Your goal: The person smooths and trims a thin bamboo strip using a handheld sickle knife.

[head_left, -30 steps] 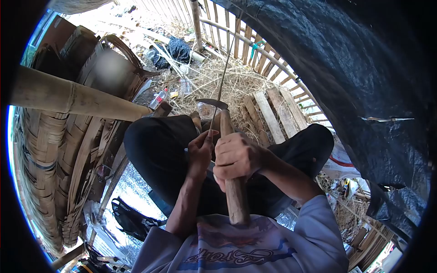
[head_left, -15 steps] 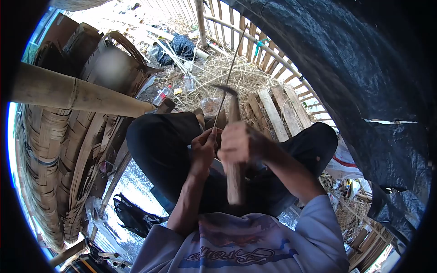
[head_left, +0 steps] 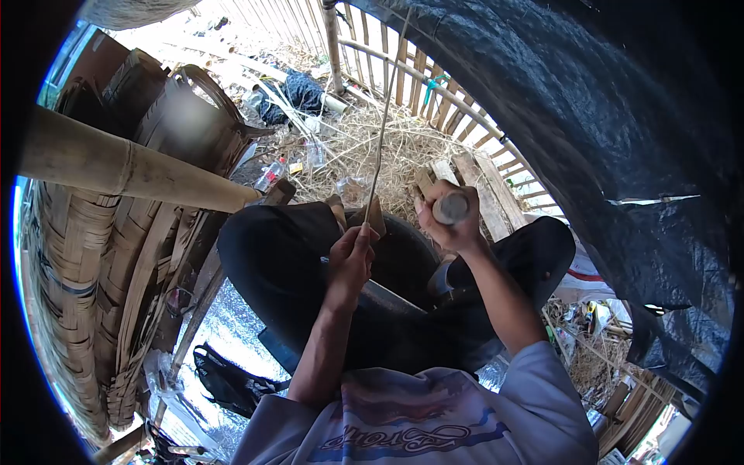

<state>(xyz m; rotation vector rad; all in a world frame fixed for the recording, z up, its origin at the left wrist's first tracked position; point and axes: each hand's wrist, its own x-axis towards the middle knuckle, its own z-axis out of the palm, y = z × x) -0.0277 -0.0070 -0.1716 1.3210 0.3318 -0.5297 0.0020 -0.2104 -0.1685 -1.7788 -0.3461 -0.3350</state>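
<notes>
My left hand [head_left: 353,260] is closed on the lower end of a long thin rod [head_left: 380,147], pinching it between thumb and fingers. The rod rises away from me, slightly bent, with its far end in front of the slatted fence. To its right, my right hand [head_left: 461,229] is wrapped around the wooden handle of a hammer-like tool [head_left: 451,208]. The handle's round butt faces me, and the tool's head is hidden behind the hand. Between my legs is a dark rounded object [head_left: 407,252]; I cannot make out what it is. The rod and the tool are apart.
A thick bamboo pole [head_left: 139,170] crosses at left above woven panels [head_left: 81,248]. Straw [head_left: 395,143], wooden boards [head_left: 484,186] and a plastic bottle [head_left: 270,175] lie ahead. A slatted fence [head_left: 411,77] stands beyond. Dark plastic sheeting [head_left: 620,139] hangs at right.
My right hand has moved right and away from me, tilting the tool so its butt faces me and its head is hidden. My left hand still grips the rod, which has shifted slightly left.
</notes>
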